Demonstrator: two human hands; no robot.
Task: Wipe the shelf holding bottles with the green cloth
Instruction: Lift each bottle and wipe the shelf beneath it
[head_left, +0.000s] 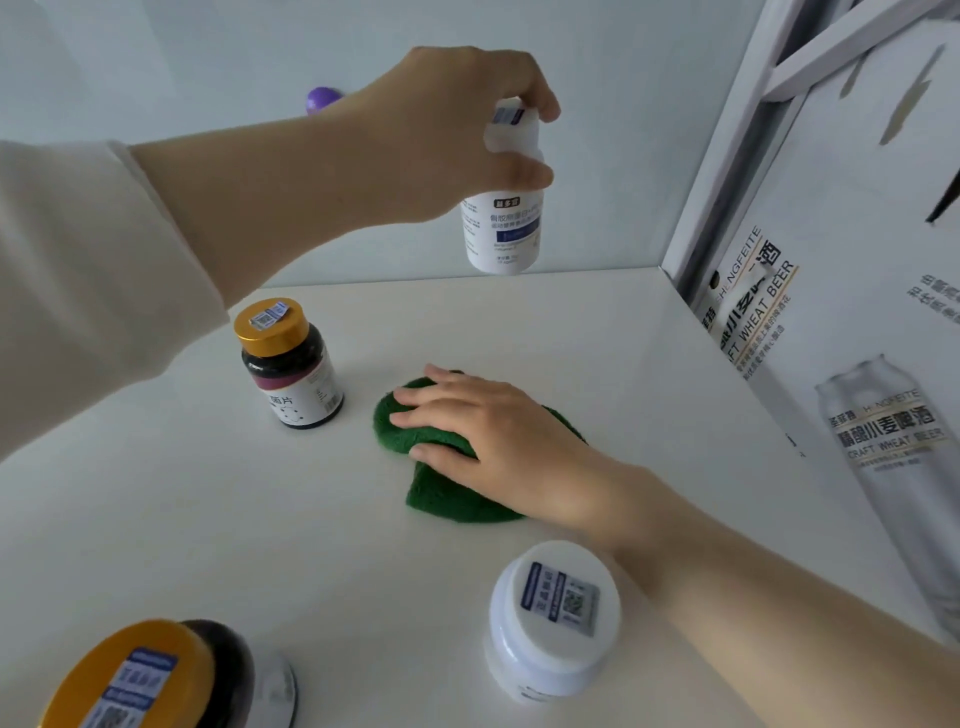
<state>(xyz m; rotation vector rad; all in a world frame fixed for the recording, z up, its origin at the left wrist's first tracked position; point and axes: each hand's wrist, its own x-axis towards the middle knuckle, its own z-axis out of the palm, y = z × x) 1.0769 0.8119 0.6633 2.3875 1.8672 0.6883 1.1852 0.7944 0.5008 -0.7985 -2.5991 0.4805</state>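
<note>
The green cloth (447, 493) is seen near the middle of the white shelf (623, 353), lying directly on its surface. It is a deep green, nubby, towel-like fabric, bunched into a rounded, folded mound rather than spread flat. Much of its upper part is covered by the right hand (478, 421), whose fingers are laid out fairly straight and pressed down on the cloth, not curled around it. The left hand (447, 130) is held up at twelve o'clock from the cloth, and a white bottle (504, 228) with a blue label is gripped by its cap and neck between curled fingers and thumb. The bottle is kept upright and clear of the shelf. A dark bottle (291, 364) with a gold cap is stood at ten o'clock from the cloth, near it but apart. A white jar (553, 618) is placed at five o'clock, and a second gold-capped bottle (140, 680) at seven o'clock, cut off by the frame's edge. A printed beer carton (831, 312) is set along the shelf's edge at three o'clock.
</note>
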